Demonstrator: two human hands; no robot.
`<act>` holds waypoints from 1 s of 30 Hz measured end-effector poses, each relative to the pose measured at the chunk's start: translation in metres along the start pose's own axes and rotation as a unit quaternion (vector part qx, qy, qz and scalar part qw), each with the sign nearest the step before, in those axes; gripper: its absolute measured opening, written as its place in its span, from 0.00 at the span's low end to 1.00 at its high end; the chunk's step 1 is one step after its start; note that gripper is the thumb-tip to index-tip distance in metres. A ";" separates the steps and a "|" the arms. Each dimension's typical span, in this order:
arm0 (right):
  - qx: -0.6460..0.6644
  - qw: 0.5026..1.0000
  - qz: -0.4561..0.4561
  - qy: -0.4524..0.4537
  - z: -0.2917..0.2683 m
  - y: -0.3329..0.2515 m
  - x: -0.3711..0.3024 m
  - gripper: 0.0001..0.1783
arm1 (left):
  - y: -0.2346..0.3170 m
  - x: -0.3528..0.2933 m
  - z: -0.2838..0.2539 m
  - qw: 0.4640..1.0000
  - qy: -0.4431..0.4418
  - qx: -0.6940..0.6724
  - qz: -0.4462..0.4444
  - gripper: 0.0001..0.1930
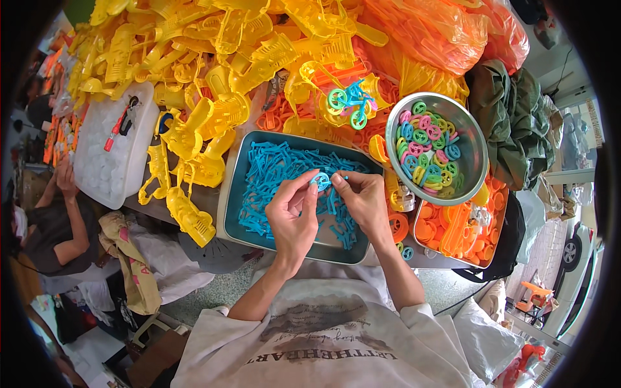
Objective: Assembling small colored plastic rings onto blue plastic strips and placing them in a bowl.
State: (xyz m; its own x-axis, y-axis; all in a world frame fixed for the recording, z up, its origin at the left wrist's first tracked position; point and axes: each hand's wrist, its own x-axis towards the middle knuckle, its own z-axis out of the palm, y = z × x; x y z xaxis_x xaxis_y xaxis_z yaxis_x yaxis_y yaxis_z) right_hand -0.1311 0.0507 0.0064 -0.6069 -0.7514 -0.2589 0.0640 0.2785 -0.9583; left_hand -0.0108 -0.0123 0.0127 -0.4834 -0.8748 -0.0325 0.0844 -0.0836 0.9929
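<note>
From my feed, the person wears a loose, pale grey-white T-shirt (323,349) with short sleeves ending near the elbows. A dark, smudgy graphic and a line of dark lettering cross its chest. Both forearms are bare, with no watch, rings or gloves on the hands.

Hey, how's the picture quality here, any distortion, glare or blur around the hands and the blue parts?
Head view: strong fisheye bending, black vignette at the rim; even daylight, soft shadows; mild glare on the steel bowl; left hand, right hand and blue ring sharp; edges softer.
</note>
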 end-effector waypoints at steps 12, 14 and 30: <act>-0.037 0.995 -0.036 0.090 0.013 -0.012 -0.013 0.07 | -0.010 0.002 0.006 0.993 0.039 -0.106 -0.030 0.09; -0.053 0.989 -0.074 0.114 0.016 -0.014 -0.017 0.04 | -0.011 0.003 0.007 0.989 0.044 -0.140 -0.019 0.07; -0.159 0.928 -0.296 0.165 0.020 -0.004 -0.021 0.10 | -0.013 -0.001 0.001 0.992 0.029 -0.094 -0.075 0.06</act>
State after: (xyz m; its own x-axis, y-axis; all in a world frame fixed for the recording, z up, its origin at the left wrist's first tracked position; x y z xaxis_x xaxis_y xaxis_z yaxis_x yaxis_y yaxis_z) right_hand -0.1028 0.0529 0.0134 -0.6739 -0.6202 0.4015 -0.5620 0.0776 -0.8235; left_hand -0.0125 -0.0097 -0.0003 -0.4522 -0.8715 -0.1895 0.1786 -0.2967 0.9381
